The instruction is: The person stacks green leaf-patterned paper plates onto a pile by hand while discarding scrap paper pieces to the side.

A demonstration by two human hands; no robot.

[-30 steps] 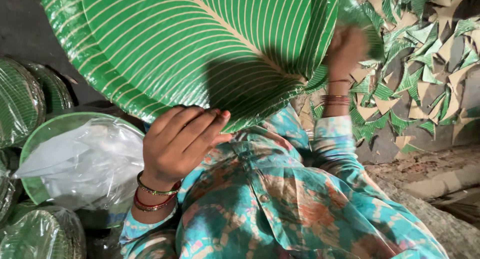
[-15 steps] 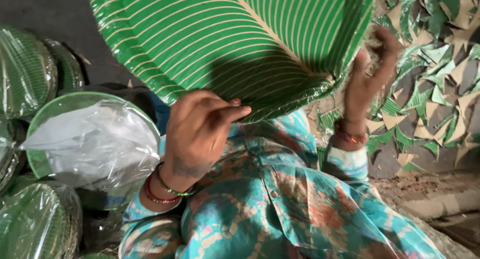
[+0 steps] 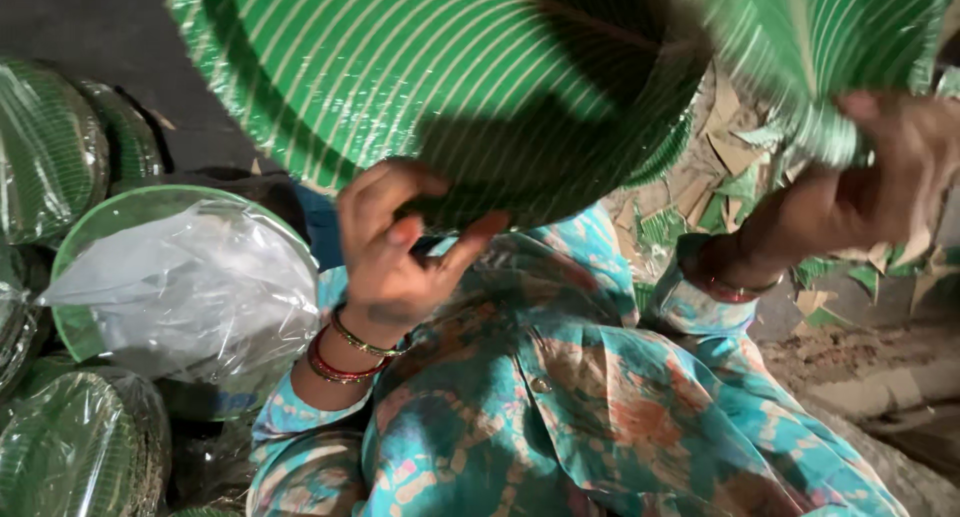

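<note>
A stack of big round green paper plates [image 3: 440,87] with pale leaf-vein stripes fills the top of the view, held above my lap. My left hand [image 3: 395,242] sits under its near edge, fingers curled against the rim. My right hand [image 3: 865,192] is raised at the right and grips a single green striped plate [image 3: 835,47] pulled away from the stack; that plate is blurred. Both wrists wear bangles, and my sleeves and lap are teal patterned cloth.
At the left lie wrapped stacks of green plates [image 3: 45,142], one with a loose clear plastic bag [image 3: 190,287] over it. Green and tan paper offcuts [image 3: 730,167] litter the ground at the right. A dark floor [image 3: 90,22] shows at the top left.
The plate stack has shifted right and upward in view. My right hand has swung out to the right, pulling one plate off the stack. My left hand stays under the rim.
</note>
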